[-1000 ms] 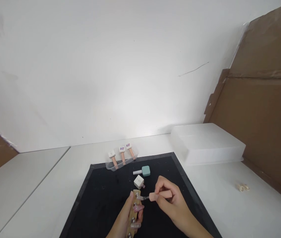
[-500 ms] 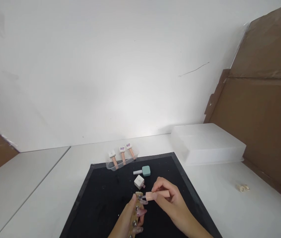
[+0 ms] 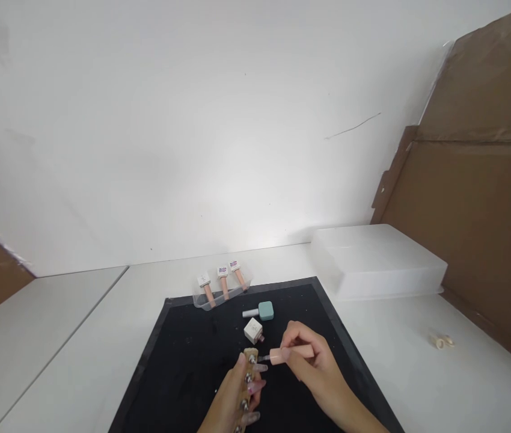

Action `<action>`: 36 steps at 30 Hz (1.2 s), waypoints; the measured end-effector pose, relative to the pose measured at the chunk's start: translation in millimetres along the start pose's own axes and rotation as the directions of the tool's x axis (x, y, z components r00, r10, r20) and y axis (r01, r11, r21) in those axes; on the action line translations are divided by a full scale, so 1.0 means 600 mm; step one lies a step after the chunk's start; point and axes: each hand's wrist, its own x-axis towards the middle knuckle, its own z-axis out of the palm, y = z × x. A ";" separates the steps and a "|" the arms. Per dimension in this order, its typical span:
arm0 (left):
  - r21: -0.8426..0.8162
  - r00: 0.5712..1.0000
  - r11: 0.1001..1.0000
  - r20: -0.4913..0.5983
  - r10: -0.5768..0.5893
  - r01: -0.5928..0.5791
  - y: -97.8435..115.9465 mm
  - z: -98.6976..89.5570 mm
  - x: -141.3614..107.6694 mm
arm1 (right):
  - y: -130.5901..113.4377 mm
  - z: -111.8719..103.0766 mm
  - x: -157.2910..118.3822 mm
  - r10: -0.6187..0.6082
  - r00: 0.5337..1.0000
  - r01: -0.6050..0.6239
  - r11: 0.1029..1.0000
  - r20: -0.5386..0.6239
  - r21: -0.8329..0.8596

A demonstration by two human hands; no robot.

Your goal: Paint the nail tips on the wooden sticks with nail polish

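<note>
We have both hands over the black mat point(image 3: 178, 355) at the near side of the table point(image 3: 124, 319). Our left hand point(image 3: 228, 388) is curled closed around a wooden strip point(image 3: 240, 404), thumb along its left side, fingers showing on its right. The strip's long axis runs from near to far, its far end leaning slightly right, and its clear and pinkish nail tips stick out rightward from metal studs point(image 3: 249, 377).

Our right hand point(image 3: 316, 374) pinches the pink brush handle point(image 3: 278, 356) between thumb and forefinger. That handle lies roughly left to right, crosswise to the strip, so its brush point(image 3: 264, 358) points left at the strip's far end. The bristles sit just beyond the farthest nail tip point(image 3: 261, 367), the two nearly parallel; we cannot tell whether they touch. The right hand works from the right, the left hand steadies from the left.

Just beyond the strip lies a white bottle point(image 3: 252, 331), and farther off a green bottle point(image 3: 266, 311).
</note>
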 end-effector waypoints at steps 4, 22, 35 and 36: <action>0.007 1.000 1.000 0.012 -0.005 0.005 -0.003 -0.005 0.003 | 0.001 -0.002 -0.001 -0.006 1.000 0.007 0.999 -0.004 0.051; -0.025 0.974 1.000 -0.227 -0.008 0.003 0.025 0.033 -0.031 | 0.004 -0.008 0.004 0.064 0.998 -0.065 0.996 -0.019 -0.065; -0.225 0.966 0.974 -0.250 -0.058 0.000 0.039 0.036 -0.044 | -0.003 -0.005 0.004 0.118 0.986 -0.110 0.991 -0.115 0.080; -0.226 0.967 0.974 -0.249 -0.054 -0.004 0.040 0.036 -0.045 | -0.002 -0.006 0.004 0.108 0.988 -0.100 0.992 -0.111 0.078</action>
